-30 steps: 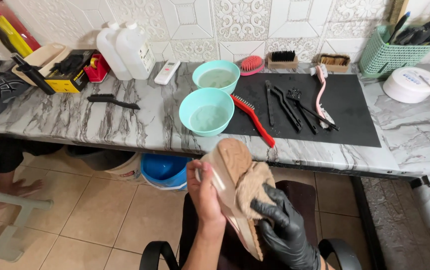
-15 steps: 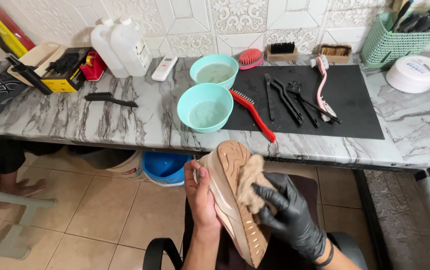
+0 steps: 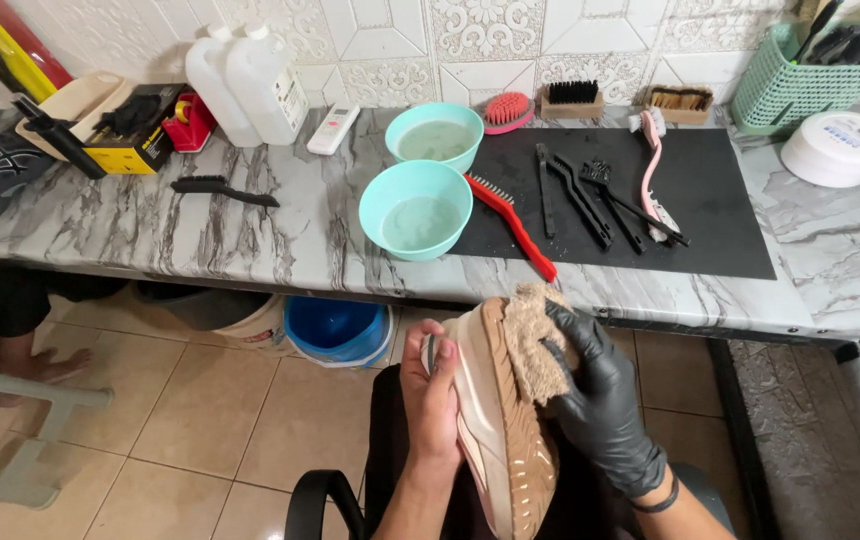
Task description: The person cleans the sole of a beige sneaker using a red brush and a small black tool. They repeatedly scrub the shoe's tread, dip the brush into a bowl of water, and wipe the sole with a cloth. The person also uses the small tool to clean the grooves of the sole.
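Your left hand (image 3: 432,385) covers the side of the shoe (image 3: 498,420) at its nine o'clock, and the heel end runs off the bottom edge at six o'clock. Your gloved right hand (image 3: 600,400) hides part of the tan cloth (image 3: 530,345). At one o'clock, the green basket (image 3: 790,85) is cut by the top edge; its tools are too dark to identify. At nine o'clock, someone's bare foot (image 3: 20,360) shows, leg mostly under the counter (image 3: 250,240).

Packaging, placed relative to the black mat (image 3: 710,190) on the worktop (image 3: 250,240): two white plastic jugs (image 3: 250,85), the right one labelled, far left against the wall; yellow-and-black open box (image 3: 135,125) beyond them; round white labelled tub (image 3: 840,148) just right.
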